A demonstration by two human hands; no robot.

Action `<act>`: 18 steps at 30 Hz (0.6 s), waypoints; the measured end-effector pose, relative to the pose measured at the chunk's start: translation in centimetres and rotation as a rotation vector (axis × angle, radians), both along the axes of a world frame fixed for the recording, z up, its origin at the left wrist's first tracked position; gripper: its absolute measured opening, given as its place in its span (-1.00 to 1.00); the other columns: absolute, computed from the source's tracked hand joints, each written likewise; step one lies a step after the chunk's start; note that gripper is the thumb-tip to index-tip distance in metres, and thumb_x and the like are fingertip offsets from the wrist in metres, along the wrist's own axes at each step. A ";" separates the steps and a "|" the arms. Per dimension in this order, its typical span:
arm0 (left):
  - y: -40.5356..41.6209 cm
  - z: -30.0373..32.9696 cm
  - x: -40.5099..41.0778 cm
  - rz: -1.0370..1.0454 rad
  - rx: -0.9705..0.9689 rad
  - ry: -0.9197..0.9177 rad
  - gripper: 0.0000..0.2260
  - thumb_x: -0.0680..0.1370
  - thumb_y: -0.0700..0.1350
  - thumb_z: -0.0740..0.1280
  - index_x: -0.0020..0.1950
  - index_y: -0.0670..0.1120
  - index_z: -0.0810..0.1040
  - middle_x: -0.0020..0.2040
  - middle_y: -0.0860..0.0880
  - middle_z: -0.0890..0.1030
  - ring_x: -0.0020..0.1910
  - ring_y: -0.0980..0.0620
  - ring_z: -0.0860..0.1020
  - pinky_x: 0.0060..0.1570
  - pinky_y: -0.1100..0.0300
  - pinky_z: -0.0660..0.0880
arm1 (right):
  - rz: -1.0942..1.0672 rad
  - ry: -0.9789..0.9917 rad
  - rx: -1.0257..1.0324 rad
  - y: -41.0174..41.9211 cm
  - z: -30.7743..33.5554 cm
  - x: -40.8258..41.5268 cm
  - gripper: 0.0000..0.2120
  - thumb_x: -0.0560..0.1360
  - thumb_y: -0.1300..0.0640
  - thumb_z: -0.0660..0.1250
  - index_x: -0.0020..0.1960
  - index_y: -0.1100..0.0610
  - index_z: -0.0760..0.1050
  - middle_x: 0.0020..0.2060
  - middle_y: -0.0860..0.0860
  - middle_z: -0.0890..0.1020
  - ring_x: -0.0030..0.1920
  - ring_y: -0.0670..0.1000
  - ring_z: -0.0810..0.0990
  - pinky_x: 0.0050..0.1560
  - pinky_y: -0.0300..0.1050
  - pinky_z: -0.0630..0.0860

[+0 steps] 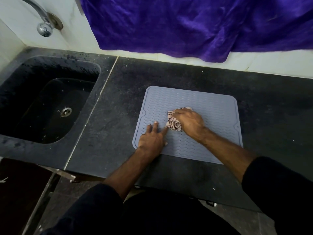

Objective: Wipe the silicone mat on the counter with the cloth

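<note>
A grey-blue silicone mat (211, 106) with a wavy ribbed surface lies flat on the dark counter (118, 92). A bunched pale cloth (173, 123) with dark red line pattern sits near the mat's middle. My right hand (190, 122) grips the cloth from the right and presses it onto the mat. My left hand (152, 138) lies flat on the mat's near left corner, fingers spread and straight, its fingertips close to the cloth.
A black sink (50, 100) with a metal drain is sunk into the counter at the left, under a chrome tap (44, 28). A purple velvet cloth (194, 24) hangs over the white tiled wall behind. The counter's front edge runs just below the mat.
</note>
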State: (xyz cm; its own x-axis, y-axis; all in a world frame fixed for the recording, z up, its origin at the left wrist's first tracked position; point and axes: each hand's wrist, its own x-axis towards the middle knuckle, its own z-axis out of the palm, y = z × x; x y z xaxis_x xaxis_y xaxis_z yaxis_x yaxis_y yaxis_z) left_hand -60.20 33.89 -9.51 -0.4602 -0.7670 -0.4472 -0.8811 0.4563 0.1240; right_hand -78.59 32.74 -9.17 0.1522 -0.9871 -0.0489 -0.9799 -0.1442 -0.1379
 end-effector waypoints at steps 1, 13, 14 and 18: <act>0.0 0.0 0.0 -0.001 0.001 0.002 -0.36 0.61 0.14 0.18 0.57 0.15 -0.13 0.59 -0.14 -0.15 0.55 -0.24 -0.11 0.37 -0.24 0.24 | -0.016 -0.012 0.007 -0.1 0.2 0.0 -0.53 0.49 0.21 0.32 0.39 0.04 0.38 0.39 0.04 0.42 0.38 0.09 0.37 0.35 -0.05 0.33; -0.9 1.1 0.0 -0.093 0.027 -0.054 -0.34 0.58 0.14 0.25 0.58 0.07 -0.01 0.59 -0.18 -0.10 0.54 -0.28 0.00 0.38 -0.21 0.24 | -0.007 0.023 0.034 -0.5 0.1 1.5 -0.57 0.51 0.16 0.28 0.38 0.03 0.38 0.32 0.06 0.41 0.30 0.13 0.35 0.24 0.00 0.38; -1.0 1.2 0.0 -0.105 0.027 -0.065 -0.34 0.58 0.14 0.24 0.58 0.07 -0.01 0.59 -0.19 -0.10 0.54 -0.28 0.01 0.39 -0.20 0.23 | -0.017 0.019 0.042 -0.5 0.3 1.4 -0.56 0.50 0.17 0.31 0.37 0.04 0.39 0.31 0.06 0.43 0.29 0.14 0.36 0.22 0.00 0.39; -1.2 1.3 0.1 -0.160 0.000 -0.081 -0.32 0.59 0.16 0.22 0.59 0.03 -0.07 0.58 -0.23 -0.06 0.53 -0.30 0.04 0.39 -0.17 0.25 | -0.053 -0.038 0.056 -1.2 0.8 2.5 -0.50 0.45 0.20 0.35 0.37 0.07 0.39 0.30 0.07 0.45 0.29 0.13 0.38 0.26 0.00 0.40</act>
State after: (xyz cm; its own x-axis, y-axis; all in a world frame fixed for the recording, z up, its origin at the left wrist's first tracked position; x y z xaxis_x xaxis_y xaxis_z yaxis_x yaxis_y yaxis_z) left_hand -60.10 32.65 -8.17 -0.5388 -0.6868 -0.4879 -0.8044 0.5915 0.0556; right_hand -76.05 31.59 -8.34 0.1025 -0.9897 -0.0999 -0.9798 -0.0831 -0.1818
